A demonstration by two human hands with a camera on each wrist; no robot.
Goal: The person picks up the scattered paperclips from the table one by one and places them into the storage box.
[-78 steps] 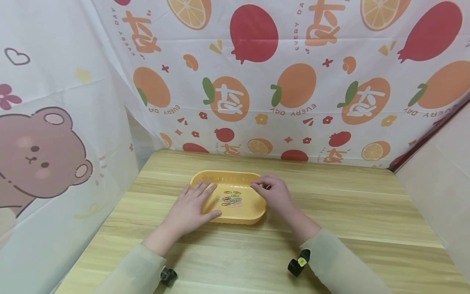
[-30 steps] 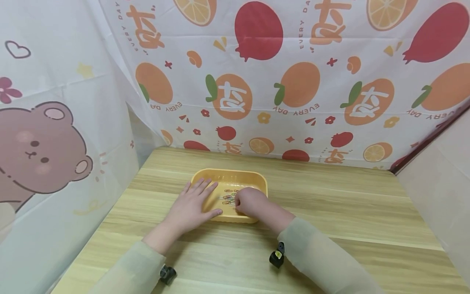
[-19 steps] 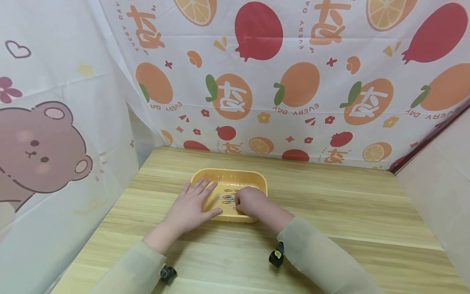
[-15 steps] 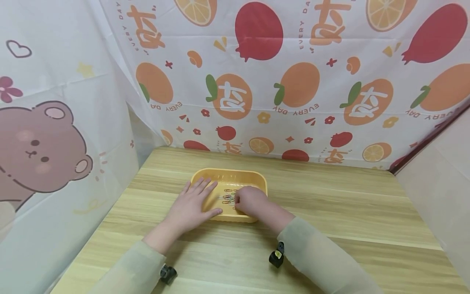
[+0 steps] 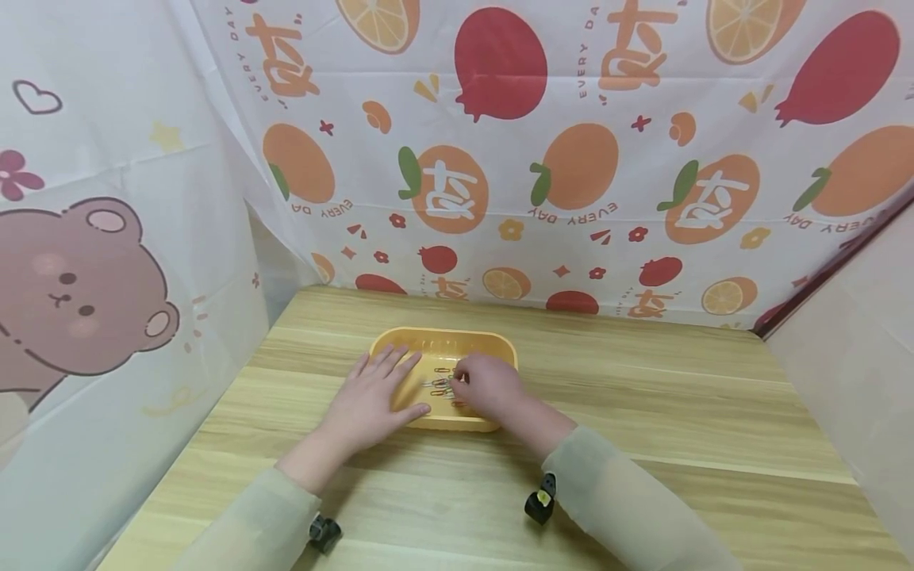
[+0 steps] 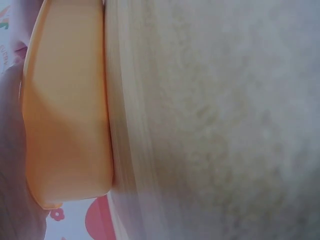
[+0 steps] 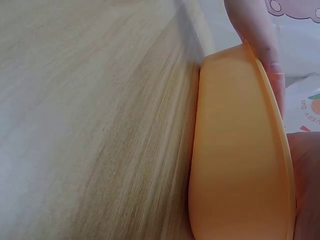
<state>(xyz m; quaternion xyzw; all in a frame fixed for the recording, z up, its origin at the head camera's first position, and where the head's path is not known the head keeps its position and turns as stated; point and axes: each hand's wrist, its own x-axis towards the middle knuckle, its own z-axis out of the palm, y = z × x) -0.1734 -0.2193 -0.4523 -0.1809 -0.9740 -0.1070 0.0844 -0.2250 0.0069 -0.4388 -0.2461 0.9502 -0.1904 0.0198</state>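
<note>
A yellow tray stands on the table, and several coloured paper clips lie loosely on its floor. My left hand rests across the tray's left side, fingers spread and straight, with the thumb along the near rim. Over the clips, inside the right half of the tray, my right hand bends its fingers, fingertips close to the pile; whether a clip is pinched there is too small to see. A reddish clip lies apart, near the front wall below that hand. Both wrist views mostly show the tray's outer wall.
The wooden table extends around the tray. A fruit-print cloth hangs behind it, and a bear-print cloth hangs at the left. Small black cameras sit on both sleeves.
My right hand moved from the tray's right rim in over the clips, then lifted slightly. The reddish clip by the front wall has come into view. The left hand stays put.
</note>
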